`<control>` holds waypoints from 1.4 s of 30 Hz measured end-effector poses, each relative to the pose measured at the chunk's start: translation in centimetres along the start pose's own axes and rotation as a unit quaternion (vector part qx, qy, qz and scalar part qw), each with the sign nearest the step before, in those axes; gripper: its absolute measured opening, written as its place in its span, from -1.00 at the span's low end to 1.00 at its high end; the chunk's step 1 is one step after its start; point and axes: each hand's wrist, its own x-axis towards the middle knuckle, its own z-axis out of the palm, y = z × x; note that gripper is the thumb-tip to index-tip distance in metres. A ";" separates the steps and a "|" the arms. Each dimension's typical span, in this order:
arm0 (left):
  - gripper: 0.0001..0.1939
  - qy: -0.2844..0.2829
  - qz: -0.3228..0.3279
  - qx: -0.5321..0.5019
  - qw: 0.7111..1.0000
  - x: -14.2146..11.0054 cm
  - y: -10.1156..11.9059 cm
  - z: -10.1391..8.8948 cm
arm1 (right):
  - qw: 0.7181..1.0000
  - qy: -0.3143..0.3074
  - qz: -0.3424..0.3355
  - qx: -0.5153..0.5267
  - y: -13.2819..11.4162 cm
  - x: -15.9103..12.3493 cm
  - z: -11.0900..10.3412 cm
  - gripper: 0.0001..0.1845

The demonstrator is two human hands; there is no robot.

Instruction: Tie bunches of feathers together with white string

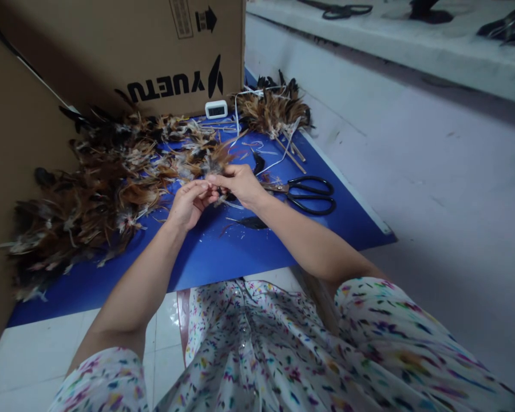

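Observation:
My right hand (242,184) pinches a small tuft of brown and grey feathers (216,163) over the blue table (206,252). Close against it, my left hand (191,203) has its thumb and fingers pressed together at the lower end of the tuft; what lies between them is too small to make out. Black-handled scissors (311,194) rest just right of my right hand, their blades partly hidden behind it. A loose black feather (253,222) lies below my right wrist. To the left spreads a large heap of brown, black and white feathers (107,177).
A big cardboard box (98,46) stands behind the heap, with a small white digital clock (216,109) before it. Further right is a feather bundle (272,109) with sticks and white string (278,163). A pale wall (390,137) and ledge border the right side.

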 end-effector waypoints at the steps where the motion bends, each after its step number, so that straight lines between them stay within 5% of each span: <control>1: -0.89 0.004 0.001 0.002 1.000 0.0 0.0 0.0 | 1.000 0.003 0.002 0.006 -0.1 0.0 0.0 -0.54; 11: -0.66 -0.002 0.027 0.031 0.999 0.1 -0.4 -0.2 | 0.999 0.007 0.033 0.042 -0.3 -0.1 0.0 -0.54; 42: -0.52 0.001 0.073 0.064 0.995 0.1 -0.7 0.0 | 0.996 -0.018 0.052 0.072 -0.9 -0.4 0.3 -0.69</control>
